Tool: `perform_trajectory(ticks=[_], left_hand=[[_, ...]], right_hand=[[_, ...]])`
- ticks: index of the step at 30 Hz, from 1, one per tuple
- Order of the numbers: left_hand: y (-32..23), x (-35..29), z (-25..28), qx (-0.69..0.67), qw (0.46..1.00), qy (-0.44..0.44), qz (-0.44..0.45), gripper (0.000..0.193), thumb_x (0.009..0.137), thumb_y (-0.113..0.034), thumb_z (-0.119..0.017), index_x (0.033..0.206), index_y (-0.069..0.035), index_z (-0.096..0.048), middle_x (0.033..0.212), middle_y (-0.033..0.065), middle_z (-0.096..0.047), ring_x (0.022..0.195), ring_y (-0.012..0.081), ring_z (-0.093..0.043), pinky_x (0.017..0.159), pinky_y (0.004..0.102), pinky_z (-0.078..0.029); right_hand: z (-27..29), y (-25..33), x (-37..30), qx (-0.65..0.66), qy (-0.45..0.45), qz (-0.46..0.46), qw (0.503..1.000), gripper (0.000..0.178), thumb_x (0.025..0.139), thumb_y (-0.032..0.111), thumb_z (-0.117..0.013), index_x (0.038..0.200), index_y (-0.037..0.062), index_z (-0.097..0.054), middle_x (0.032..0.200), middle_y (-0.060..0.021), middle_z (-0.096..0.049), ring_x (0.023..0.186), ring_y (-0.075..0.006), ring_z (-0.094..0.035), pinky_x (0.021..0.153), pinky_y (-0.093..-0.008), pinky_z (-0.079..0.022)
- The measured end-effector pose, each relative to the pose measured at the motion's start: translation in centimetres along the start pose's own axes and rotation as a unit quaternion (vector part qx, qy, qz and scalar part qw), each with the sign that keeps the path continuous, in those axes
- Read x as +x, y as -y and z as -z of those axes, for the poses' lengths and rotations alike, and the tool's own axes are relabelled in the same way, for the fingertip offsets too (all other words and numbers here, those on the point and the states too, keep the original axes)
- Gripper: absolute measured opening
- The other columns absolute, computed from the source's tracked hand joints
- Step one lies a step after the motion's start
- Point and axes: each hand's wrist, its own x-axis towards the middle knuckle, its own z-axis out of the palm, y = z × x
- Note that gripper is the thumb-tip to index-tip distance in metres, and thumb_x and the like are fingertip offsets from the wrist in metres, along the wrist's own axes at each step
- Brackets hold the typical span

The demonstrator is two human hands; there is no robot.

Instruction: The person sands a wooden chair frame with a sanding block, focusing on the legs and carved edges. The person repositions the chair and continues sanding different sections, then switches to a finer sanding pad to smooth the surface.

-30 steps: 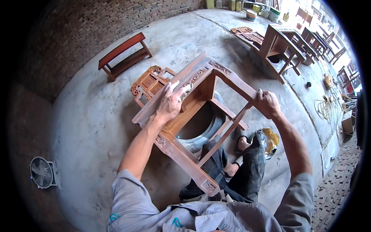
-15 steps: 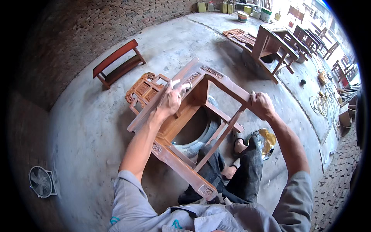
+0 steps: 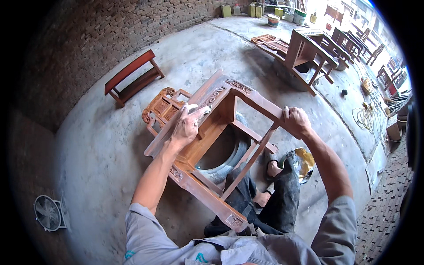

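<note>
A reddish-brown wooden chair base (image 3: 260,103) with carved corners lies tipped on its side in front of me, its seat panel to the left and its legs toward me and to the right. My left hand (image 3: 186,126) presses on the carved rail beside the seat, its whitish fingertips bent together. Whatever small thing they may pinch is hidden. Around the upper leg, partway along, my right hand (image 3: 296,120) is closed. Under the base shows a dark round ring like a tyre (image 3: 221,171). My legs are beneath the near leg and stretchers.
Just behind the seat lies a carved orange-brown chair back (image 3: 165,108). A small red-topped bench (image 3: 132,75) stands farther left, a fan (image 3: 47,213) at lower left. More wooden frames (image 3: 304,57) stand at upper right, near cables (image 3: 364,115). A yellow-lined container (image 3: 304,164) is by my foot.
My left hand has slid a little toward me and left along the carved rail, uncovering more carving. The right hand keeps its grip on the leg; the base has barely shifted.
</note>
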Motion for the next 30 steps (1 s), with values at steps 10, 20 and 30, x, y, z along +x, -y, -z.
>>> perform_trajectory(ticks=[10, 20, 30], left_hand=[[1.7, 4.4, -3.4, 0.049, 0.999, -0.003, -0.01, 0.052, 0.087, 0.002, -0.038, 0.134, -0.007, -0.058, 0.126, 0.0234, -0.062, 0.127, 0.0448, -0.047, 0.115, 0.0496, -0.031], [2.7, 4.5, -3.5, 0.052, 0.997, -0.015, -0.046, 0.05, 0.088, -0.002, -0.038, 0.132, -0.009, -0.06, 0.118, 0.0247, -0.066, 0.127, 0.0445, -0.047, 0.112, 0.0531, -0.034], [3.8, 6.3, -2.7, 0.011, 0.999, -0.033, 0.002, 0.038, 0.09, -0.001, -0.048, 0.121, -0.012, -0.069, 0.117, 0.0202, -0.058, 0.107, 0.0353, -0.056, 0.097, 0.0422, -0.046]], right_hand=[[-0.8, 0.0, 0.6, 0.022, -0.025, 0.007, 0.999, 0.031, 0.097, 0.02, -0.046, 0.086, 0.0016, -0.068, 0.084, -0.0201, -0.07, 0.076, -0.0385, -0.069, 0.071, -0.0465, -0.056], [0.1, 0.8, 0.4, 0.042, -0.011, -0.01, 0.999, 0.03, 0.095, 0.022, -0.048, 0.087, 0.003, -0.069, 0.085, -0.0203, -0.07, 0.077, -0.0386, -0.069, 0.071, -0.0463, -0.057], [0.0, 0.7, 1.0, 0.045, -0.018, -0.004, 0.999, 0.031, 0.096, 0.025, -0.049, 0.088, 0.0017, -0.068, 0.084, -0.0194, -0.07, 0.075, -0.0385, -0.069, 0.069, -0.046, -0.057]])
